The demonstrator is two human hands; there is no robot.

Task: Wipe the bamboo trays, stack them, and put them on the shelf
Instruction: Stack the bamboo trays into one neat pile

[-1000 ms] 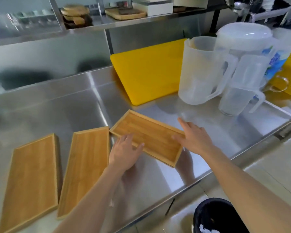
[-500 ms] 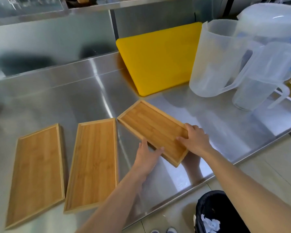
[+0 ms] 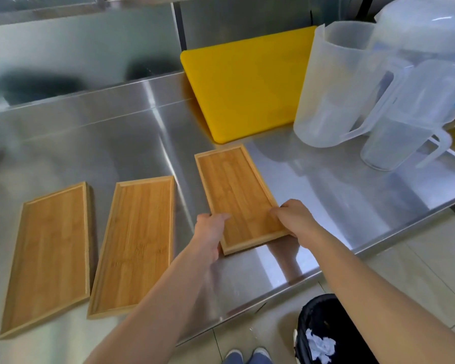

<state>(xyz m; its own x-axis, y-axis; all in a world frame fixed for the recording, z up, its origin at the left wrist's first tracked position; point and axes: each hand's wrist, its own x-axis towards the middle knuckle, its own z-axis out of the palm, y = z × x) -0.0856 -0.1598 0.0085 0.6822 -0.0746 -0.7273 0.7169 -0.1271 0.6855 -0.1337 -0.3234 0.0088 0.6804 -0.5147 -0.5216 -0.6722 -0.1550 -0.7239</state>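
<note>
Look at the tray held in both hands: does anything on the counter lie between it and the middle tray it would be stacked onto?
Nothing visible does. The held tray, gripped by the left hand and right hand, is separated from the middle tray only by bare steel counter. The yellow cutting board and jugs sit behind it, out of that path.

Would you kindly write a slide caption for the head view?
Both hands, left hand and right hand, grip the rightmost of three bamboo trays on a steel counter.

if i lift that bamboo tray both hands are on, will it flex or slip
The rectangular bamboo tray looks like solid slats, so probably stiff and light. On the shiny steel counter it likely slides easily. Its raised rim should give left hand and right hand purchase.
</note>
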